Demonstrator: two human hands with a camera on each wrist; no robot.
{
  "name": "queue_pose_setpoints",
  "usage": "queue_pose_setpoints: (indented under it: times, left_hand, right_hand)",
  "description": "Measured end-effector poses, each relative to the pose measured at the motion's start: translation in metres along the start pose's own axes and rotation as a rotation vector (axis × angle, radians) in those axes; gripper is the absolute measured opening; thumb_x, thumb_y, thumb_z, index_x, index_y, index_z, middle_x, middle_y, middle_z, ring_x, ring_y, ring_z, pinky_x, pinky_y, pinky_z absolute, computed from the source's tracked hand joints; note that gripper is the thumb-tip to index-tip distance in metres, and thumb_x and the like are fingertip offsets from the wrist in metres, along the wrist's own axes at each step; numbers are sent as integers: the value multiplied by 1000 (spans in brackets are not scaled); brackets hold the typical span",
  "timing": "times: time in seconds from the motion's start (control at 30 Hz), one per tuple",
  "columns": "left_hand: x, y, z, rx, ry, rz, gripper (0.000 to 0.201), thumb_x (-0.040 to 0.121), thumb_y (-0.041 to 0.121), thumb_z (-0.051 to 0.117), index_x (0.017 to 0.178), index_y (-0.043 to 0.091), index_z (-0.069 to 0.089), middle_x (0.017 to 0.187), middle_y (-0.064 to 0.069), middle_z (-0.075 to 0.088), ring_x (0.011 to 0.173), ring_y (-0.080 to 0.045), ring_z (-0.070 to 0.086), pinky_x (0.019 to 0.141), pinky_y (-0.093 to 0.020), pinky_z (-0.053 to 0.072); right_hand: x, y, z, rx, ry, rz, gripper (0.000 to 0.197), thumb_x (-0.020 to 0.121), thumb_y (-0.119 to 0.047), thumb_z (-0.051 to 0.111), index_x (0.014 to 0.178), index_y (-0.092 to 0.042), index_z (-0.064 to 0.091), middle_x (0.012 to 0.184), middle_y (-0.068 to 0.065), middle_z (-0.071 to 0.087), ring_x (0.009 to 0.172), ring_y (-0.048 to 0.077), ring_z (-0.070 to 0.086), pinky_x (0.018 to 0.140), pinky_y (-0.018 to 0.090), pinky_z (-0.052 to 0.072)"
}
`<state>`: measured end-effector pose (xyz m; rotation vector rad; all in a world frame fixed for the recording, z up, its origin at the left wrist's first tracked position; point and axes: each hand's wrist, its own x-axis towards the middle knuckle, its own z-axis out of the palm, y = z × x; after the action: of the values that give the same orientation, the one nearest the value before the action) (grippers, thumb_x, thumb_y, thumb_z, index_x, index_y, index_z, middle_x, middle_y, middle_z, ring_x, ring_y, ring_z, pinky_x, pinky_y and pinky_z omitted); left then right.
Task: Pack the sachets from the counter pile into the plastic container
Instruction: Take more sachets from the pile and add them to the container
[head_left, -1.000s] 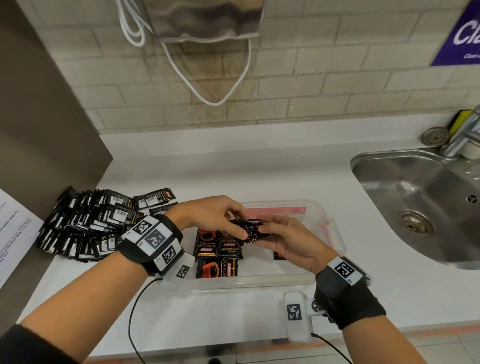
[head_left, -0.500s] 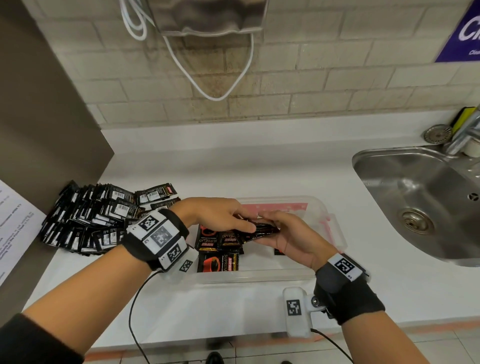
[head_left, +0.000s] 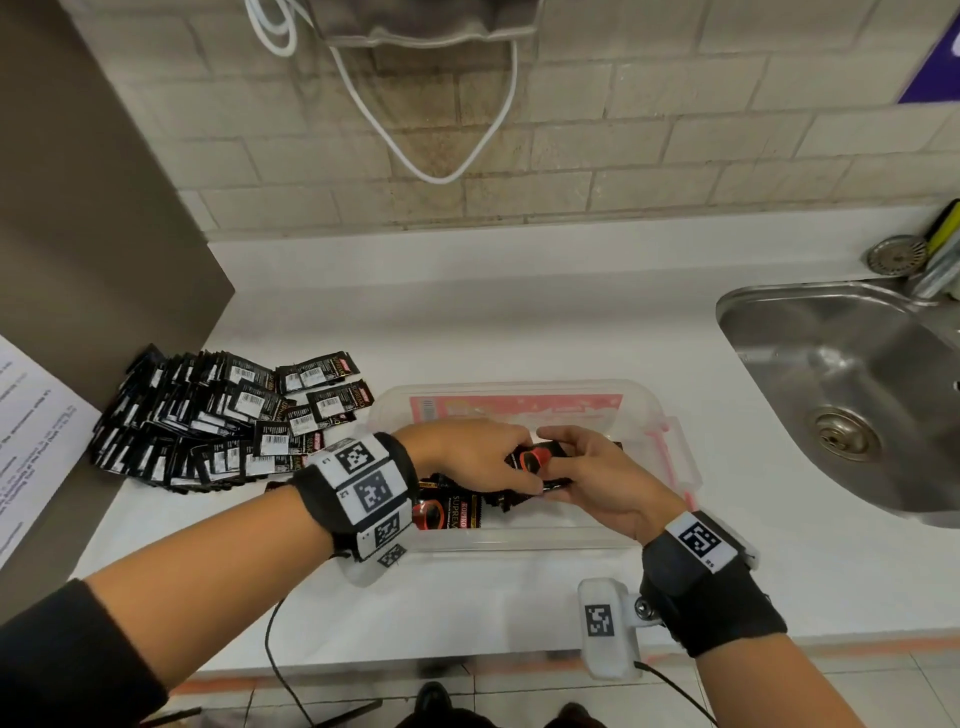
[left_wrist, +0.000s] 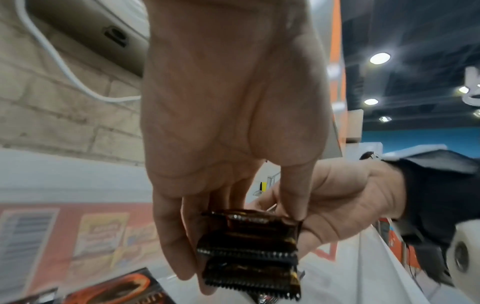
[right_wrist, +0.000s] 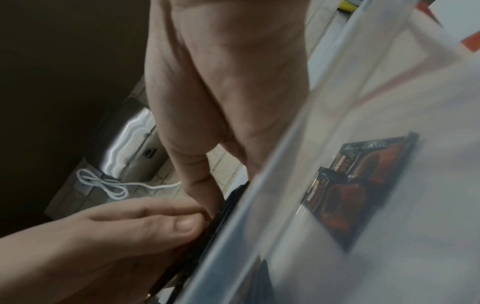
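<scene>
A clear plastic container (head_left: 670, 457) sits on the white counter in front of me, with a few black and red sachets (head_left: 449, 512) lying flat in its left end. Over its middle both hands hold one small stack of black sachets (head_left: 535, 460) (left_wrist: 249, 253). My left hand (head_left: 467, 457) pinches the stack from the left, fingers above and thumb on the near edge. My right hand (head_left: 597, 478) cups it from the right, fingers curled round it. The counter pile of black sachets (head_left: 218, 421) lies left of the container.
A steel sink (head_left: 852, 384) is set into the counter at the right, with a strainer (head_left: 896, 253) behind it. A brown panel (head_left: 98, 218) with a paper sheet (head_left: 31, 447) stands at the left. A white cable (head_left: 431, 135) hangs on the brick wall.
Both hands stay together on the stack over the container. The stack has turned so that its red print faces up.
</scene>
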<state>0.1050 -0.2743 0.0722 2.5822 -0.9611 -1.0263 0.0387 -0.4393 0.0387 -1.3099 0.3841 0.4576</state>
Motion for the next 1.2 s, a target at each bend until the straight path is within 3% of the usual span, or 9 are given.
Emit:
queue_pose_setpoints:
  times: [0.17,0.27,0.4,0.5,0.63,0.8,0.9,1.0,1.2]
  left_hand:
    - [7,0,-3,-118,-27,-42,39,98,38,62,133,25,51,115,2,60,104,-20,56,89,-35,47]
    - [12,4,-1,-30,-54,-55,39,96,38,64,129,21,52,107,2,61,96,-19,56,77,-32,45]
    - [19,12,4,48,-129,-44,31,100,33,60,120,10,56,90,3,55,75,-12,49,59,-24,36]
    - [22,19,7,149,-152,-56,34,100,36,58,123,12,54,82,7,49,70,-8,46,57,-25,33]
    - [23,21,11,273,-151,-52,44,97,41,62,130,15,49,84,8,48,82,-17,49,67,-32,32]
    - [21,19,11,274,-170,-32,46,99,40,59,135,13,54,120,-6,64,97,-22,56,76,-32,44]
    - [19,19,11,296,-170,-6,37,100,34,59,129,12,62,117,-7,68,100,-25,62,84,-36,51]
    - [17,20,11,314,-156,2,34,97,29,63,127,12,65,114,-7,69,95,-24,60,80,-33,49]
    - [17,20,13,327,-136,5,50,92,26,71,138,13,56,127,-7,64,113,-26,58,81,-30,45]
  right_hand:
    - [3,4,-7,-127,-23,36,46,87,16,59,130,3,51,118,23,63,107,34,65,99,48,52]
    - [5,4,-7,-265,-55,52,38,88,9,60,125,1,55,113,20,67,106,31,65,99,46,50]
    - [7,3,-8,-554,-62,53,9,92,-6,61,98,-12,64,96,10,65,87,18,60,75,29,49]
    - [8,2,-10,-741,-66,65,9,91,-12,65,84,-18,63,86,7,61,74,16,54,64,27,43]
    - [12,3,-8,-882,-93,134,11,93,-12,63,83,-15,59,79,8,58,65,17,52,59,28,43]
    - [16,7,-9,-979,-27,115,19,89,-20,71,97,-2,70,86,9,65,79,21,60,77,35,52]
    - [17,7,-9,-1002,33,84,22,86,-23,75,98,-4,71,85,5,67,80,18,64,86,38,58]
    - [18,7,-9,-1007,94,56,28,84,-22,77,103,-3,68,94,8,66,86,22,68,83,39,60]
    - [19,10,-11,-947,83,58,31,79,-18,83,102,-10,65,94,2,62,90,21,67,83,39,60]
